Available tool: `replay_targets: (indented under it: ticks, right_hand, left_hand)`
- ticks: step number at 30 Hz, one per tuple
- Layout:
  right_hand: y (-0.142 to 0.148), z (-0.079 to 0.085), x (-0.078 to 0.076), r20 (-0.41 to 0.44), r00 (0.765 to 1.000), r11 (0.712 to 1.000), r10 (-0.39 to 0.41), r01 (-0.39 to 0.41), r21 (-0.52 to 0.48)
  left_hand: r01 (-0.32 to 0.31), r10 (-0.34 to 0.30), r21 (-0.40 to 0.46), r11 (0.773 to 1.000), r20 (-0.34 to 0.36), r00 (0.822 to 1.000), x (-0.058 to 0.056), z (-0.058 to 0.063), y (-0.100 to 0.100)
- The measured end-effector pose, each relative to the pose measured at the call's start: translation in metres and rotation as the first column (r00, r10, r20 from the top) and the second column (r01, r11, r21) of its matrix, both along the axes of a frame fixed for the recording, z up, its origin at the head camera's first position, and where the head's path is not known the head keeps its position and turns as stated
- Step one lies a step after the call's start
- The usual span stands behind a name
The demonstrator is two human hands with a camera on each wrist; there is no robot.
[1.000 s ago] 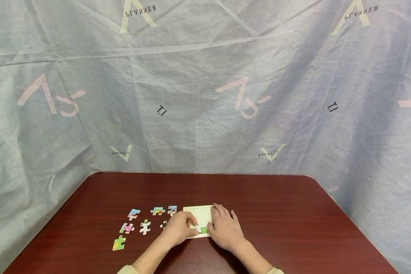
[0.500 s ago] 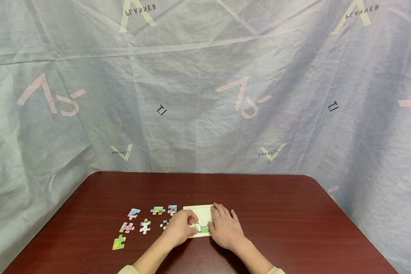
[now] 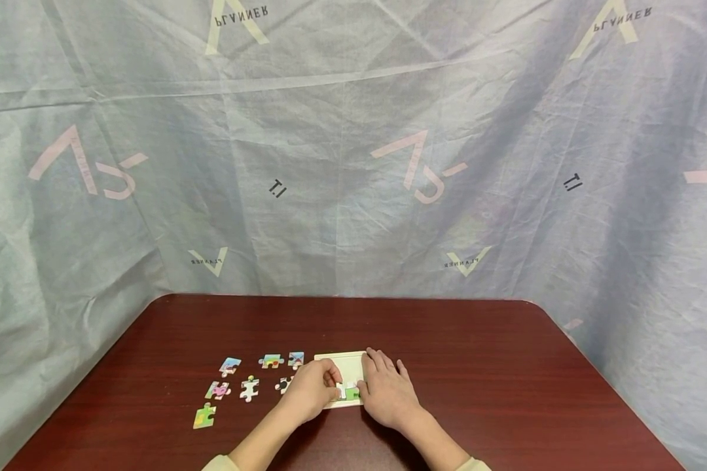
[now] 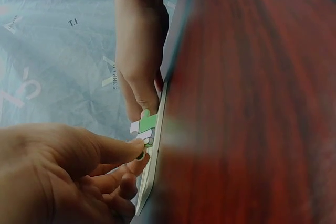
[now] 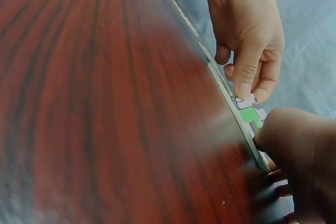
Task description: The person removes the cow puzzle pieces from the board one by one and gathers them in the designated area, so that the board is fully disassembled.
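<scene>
In the head view a pale puzzle tray lies flat on the table near me. My left hand reaches over its left side and pinches a white jigsaw puzzle piece between thumb and fingers, low over the tray. Right against that piece lies a green-and-white puzzle piece along the tray's near edge. My right hand rests on the tray's right edge, fingers extended, with the thumb beside the green piece. The left fingers partly hide the pinched piece.
Several loose puzzle pieces lie left of the tray, among them a green one, a pink one and a white one. A black-and-white piece sits close to my left wrist. Grey printed cloth hangs behind the dark red table.
My left hand has shifted slightly right over the tray, its fingertips closer to the green-and-white piece. My right hand stays on the tray's edge.
</scene>
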State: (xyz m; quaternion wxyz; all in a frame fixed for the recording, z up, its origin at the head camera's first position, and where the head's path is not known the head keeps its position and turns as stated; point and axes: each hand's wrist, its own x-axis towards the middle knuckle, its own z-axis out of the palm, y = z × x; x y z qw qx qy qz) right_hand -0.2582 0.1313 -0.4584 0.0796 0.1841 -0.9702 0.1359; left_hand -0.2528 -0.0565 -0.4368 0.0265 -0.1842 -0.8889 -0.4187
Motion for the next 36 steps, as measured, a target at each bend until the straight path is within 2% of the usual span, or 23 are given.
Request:
replay_targets:
  ticks: [6,14,24,36]
  right_hand:
    - [0.0,-0.001,-0.001,0.002,1.0,1.0,-0.004,0.004,0.001]
    - [-0.001,-0.003,-0.001,-0.035,0.999,1.0,0.006,-0.006,-0.014]
    - [0.001,-0.003,-0.001,-0.009,1.0,1.0,0.013,-0.013,-0.008]
    - [0.002,0.0,0.0,0.025,1.0,1.0,0.014,-0.014,-0.001]
  left_hand:
    - [0.016,-0.015,0.044,0.999,-0.006,1.0,0.0,-0.001,-0.002]
    - [0.0,-0.001,0.088,0.996,0.008,1.0,0.001,0.002,-0.014]
    - [-0.04,0.038,0.046,0.998,0.046,0.998,0.004,0.004,-0.038]
    - [-0.13,0.128,0.022,0.991,0.054,0.99,0.011,0.003,-0.072]
